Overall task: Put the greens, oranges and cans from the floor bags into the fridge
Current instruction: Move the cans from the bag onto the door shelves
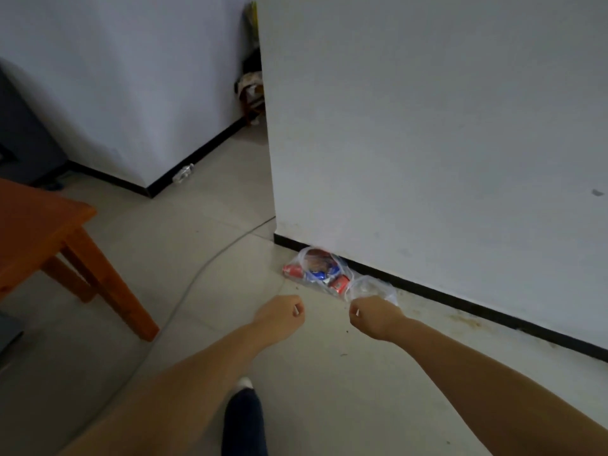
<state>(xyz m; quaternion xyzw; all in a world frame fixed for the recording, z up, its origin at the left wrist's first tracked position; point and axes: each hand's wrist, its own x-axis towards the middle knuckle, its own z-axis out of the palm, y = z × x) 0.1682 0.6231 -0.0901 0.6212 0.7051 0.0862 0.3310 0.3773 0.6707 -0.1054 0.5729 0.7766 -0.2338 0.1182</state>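
We reach both arms toward a clear bag (324,273) of cans (339,284) on the floor against the wall, left hand (279,315) and right hand (373,315) curled closed on nothing, grip empty; no fridge shows, so most work seems left.

Clear bag (324,273) at wall base: can labels too blurred to read; brownish item at far end unidentifiable. Left hand (279,315) and right hand (373,315) curled, fingers tucked under, palms hidden. Clutter (251,88) in far gap behind wall corner half hidden, dim. Wooden table (39,232) cut off by left edge. Trouser leg (243,422) cut off by bottom edge.
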